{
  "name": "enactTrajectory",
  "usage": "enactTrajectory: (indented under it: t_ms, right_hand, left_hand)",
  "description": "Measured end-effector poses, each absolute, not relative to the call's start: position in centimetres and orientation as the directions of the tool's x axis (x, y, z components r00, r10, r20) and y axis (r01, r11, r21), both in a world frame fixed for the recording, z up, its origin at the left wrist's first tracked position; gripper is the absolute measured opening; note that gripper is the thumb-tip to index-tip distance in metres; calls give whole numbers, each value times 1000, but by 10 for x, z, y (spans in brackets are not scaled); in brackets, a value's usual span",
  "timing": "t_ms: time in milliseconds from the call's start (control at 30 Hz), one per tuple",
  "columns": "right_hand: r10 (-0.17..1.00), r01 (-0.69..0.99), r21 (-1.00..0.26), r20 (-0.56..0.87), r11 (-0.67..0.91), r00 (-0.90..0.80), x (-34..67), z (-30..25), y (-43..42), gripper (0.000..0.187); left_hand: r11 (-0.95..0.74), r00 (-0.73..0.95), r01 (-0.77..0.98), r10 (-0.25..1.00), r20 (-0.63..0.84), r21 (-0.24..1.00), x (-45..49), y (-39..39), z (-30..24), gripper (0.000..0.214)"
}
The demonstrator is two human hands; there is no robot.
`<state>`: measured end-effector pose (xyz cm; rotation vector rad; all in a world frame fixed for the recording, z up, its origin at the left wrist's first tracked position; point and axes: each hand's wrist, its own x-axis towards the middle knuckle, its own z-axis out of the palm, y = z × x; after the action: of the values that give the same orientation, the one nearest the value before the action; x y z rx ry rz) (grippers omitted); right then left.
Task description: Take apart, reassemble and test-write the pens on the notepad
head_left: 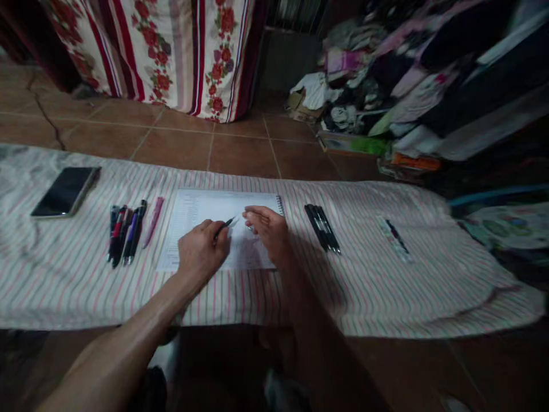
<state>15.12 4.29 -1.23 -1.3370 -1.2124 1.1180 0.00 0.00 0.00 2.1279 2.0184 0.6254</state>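
Observation:
My left hand (205, 245) is closed around a dark pen (225, 224), whose narrow end points up and to the right. Close by on the right, my right hand (266, 226) has its fingers drawn together, with a small shiny bit at the fingertips too blurred to name. Both hands are over a spiral notebook (257, 260), on which a printed sheet (182, 220) lies. Several pens (124, 234) in dark, red and purple colours sit left of the sheet, beside a pink pen (153, 222). To the right lies a row of black pens (322, 229).
A striped cloth (240, 297) covers the low surface. A phone (66, 191) lies at its left end. Toward the right is a clear packet (395, 240) with a dark pen-like item. Beyond are a floral curtain (180, 51), floor tiles (240, 151) and heaped clothes (351, 86).

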Motion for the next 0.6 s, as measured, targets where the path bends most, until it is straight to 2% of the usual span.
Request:
enactTrajectory:
  t_ms: [100,200,400,600]
  right_hand:
    - [989,202,-979,-10,-41,151,160,-15,46,26]
    - [991,350,-937,41,-8,131,166,-16,46,20]
    - [995,693,-717,104,72,4,165,-8,35,13]
    - [991,815,-568,118,113,-55,164,-15,33,9]
  left_hand:
    - [-76,8,921,984,177,383,-1,0,1,31]
    - [-70,7,927,985,171,368,-2,1,0,30]
    - [-100,33,933,980,195,345,-4,0,-3,30]
    - [-108,33,934,975,218,342,-3,0,-5,30]
